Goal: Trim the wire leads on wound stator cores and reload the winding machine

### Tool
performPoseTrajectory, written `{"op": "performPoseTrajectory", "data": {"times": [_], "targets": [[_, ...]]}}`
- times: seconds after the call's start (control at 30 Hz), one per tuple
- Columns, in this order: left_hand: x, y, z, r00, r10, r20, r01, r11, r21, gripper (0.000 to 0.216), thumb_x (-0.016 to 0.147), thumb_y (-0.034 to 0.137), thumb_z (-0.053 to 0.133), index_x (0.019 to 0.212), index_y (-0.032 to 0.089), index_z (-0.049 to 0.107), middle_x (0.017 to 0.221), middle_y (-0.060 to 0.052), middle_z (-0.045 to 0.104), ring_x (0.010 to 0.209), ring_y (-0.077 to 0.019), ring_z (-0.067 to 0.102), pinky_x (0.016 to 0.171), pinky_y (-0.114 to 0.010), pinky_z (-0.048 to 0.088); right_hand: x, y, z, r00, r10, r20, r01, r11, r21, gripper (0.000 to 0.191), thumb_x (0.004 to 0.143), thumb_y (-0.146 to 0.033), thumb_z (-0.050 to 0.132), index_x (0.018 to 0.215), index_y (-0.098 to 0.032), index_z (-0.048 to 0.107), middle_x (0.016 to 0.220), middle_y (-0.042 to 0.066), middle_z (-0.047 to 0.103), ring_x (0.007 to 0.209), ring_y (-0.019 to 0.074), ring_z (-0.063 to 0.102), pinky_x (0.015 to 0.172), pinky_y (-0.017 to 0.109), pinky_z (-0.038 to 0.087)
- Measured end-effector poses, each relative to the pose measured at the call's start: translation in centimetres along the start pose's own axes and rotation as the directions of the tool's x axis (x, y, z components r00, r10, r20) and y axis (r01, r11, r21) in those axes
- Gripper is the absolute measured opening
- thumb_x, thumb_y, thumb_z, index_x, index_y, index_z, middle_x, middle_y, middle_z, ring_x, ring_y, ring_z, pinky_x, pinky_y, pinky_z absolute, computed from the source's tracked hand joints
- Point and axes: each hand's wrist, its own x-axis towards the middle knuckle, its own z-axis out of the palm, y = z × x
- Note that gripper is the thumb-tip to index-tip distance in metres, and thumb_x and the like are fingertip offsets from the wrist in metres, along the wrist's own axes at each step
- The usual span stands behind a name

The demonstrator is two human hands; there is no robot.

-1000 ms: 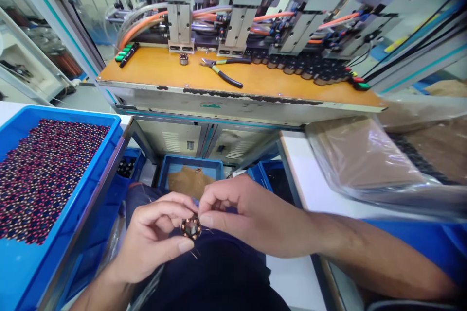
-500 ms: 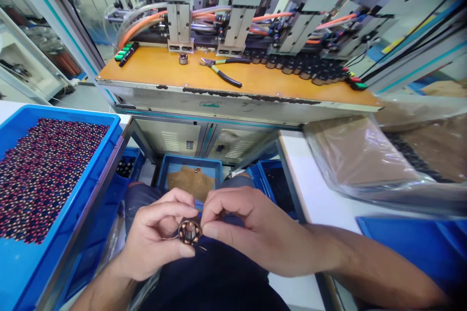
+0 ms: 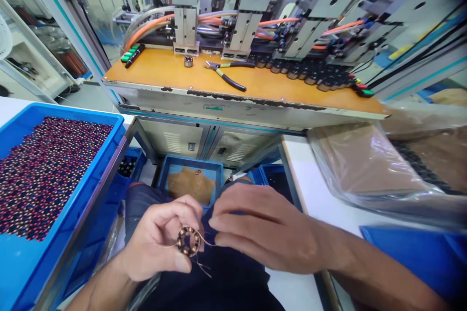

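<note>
My left hand [image 3: 166, 235] is closed on a small ring-shaped motor stator [image 3: 181, 248], pinched between thumb and fingers. Its round open face with copper windings is turned up toward me. Loose thin copper wires [image 3: 203, 268] hang from its lower side. Another fine copper wire [image 3: 207, 243] runs from the stator's right side to the fingertips of my right hand [image 3: 262, 228]. Those fingers are pressed together at the wire's end, and the thumb is mostly hidden behind them.
A blue tray [image 3: 122, 126] of many stators stands left. On the orange bench are cutting pliers [image 3: 229, 80], a single stator [image 3: 188, 61], markers [image 3: 134, 55] and a row of dark stators [image 3: 302, 70] under the machine. Plastic-wrapped cardboard [image 3: 353, 155] lies right; a blue bin [image 3: 166, 165] is below.
My right hand has drawn slightly away from the stator and turned more palm-down. A wire now spans the gap. The stator has tipped to show more of its face.
</note>
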Motion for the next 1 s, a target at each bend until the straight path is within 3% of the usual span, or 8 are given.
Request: {"op": "performPoseTrajectory", "data": {"times": [0.1, 0.47, 0.67, 0.83, 0.93, 1.0], "targets": [[0.2, -0.2, 0.2, 0.997, -0.069, 0.016, 0.07, 0.996, -0.062, 0.034, 0.063, 0.028, 0.088, 0.091, 0.017, 0.072, 0.089, -0.003, 0.054, 0.07, -0.0111, 0.054, 0.063, -0.021, 0.041, 0.6, 0.5, 0.6, 0.992, -0.114, -0.052, 0.117, 0.991, 0.059, 0.013, 0.09, -0.014, 0.064, 0.1, -0.006, 0.064, 0.091, 0.011, 0.07, 0.087, 0.0141, 0.064, 0.078, 0.027, 0.056], [0.6, -0.1, 0.4, 0.996, -0.092, -0.006, 0.091, 0.994, -0.068, 0.031, 0.063, 0.026, 0.088, 0.089, 0.017, 0.073, 0.089, -0.003, 0.055, 0.072, -0.0115, 0.052, 0.064, -0.022, 0.043, 0.7, 1.3, 1.7, 0.981, -0.142, -0.13, 0.16, 0.976, 0.144, 0.008, 0.089, -0.013, 0.063, 0.091, -0.006, 0.067, 0.081, 0.01, 0.072, 0.071, 0.0165, 0.062, 0.062, 0.031, 0.054], [1.0, -0.3, 0.6, 0.999, -0.009, -0.05, 0.011, 0.999, 0.045, 0.027, 0.066, 0.024, 0.086, 0.089, 0.019, 0.074, 0.089, -0.003, 0.053, 0.072, -0.0097, 0.05, 0.064, -0.019, 0.042, -0.1, 0.9, 2.7, 0.976, 0.0, -0.217, 0.041, 0.983, 0.181, 0.009, 0.092, -0.013, 0.06, 0.09, -0.009, 0.067, 0.079, 0.009, 0.07, 0.07, 0.0137, 0.064, 0.063, 0.027, 0.054], [1.1, -0.5, 0.6, 0.99, 0.129, -0.059, -0.114, 0.972, 0.207, 0.038, 0.073, 0.014, 0.08, 0.109, 0.028, 0.073, 0.109, -0.006, 0.054, 0.082, -0.0116, 0.057, 0.072, -0.023, 0.048, -0.9, 0.0, 4.1, 0.931, 0.218, -0.294, -0.138, 0.953, 0.269, 0.007, 0.091, -0.01, 0.057, 0.09, -0.01, 0.063, 0.08, 0.007, 0.065, 0.072, 0.0115, 0.064, 0.066, 0.022, 0.056], [0.7, -0.2, 0.2, 0.993, 0.077, -0.09, -0.051, 0.962, 0.268, 0.06, 0.067, 0.023, 0.087, 0.123, 0.028, 0.065, 0.112, -0.006, 0.057, 0.093, -0.0163, 0.059, 0.082, -0.025, 0.049, -1.2, 0.0, 4.6, 0.91, 0.208, -0.36, -0.114, 0.957, 0.266, 0.007, 0.091, -0.01, 0.055, 0.09, -0.012, 0.061, 0.079, 0.006, 0.063, 0.073, 0.0118, 0.064, 0.065, 0.021, 0.056], [0.3, 0.0, 0.0, 0.996, -0.007, -0.088, 0.033, 0.954, 0.299, 0.057, 0.068, 0.029, 0.086, 0.12, 0.025, 0.064, 0.1, -0.004, 0.062, 0.088, -0.0149, 0.059, 0.079, -0.023, 0.048, -1.4, 0.2, 4.8, 0.909, 0.186, -0.372, -0.093, 0.963, 0.255, 0.007, 0.091, -0.011, 0.055, 0.089, -0.012, 0.061, 0.078, 0.006, 0.063, 0.073, 0.0123, 0.064, 0.065, 0.022, 0.056]]}}
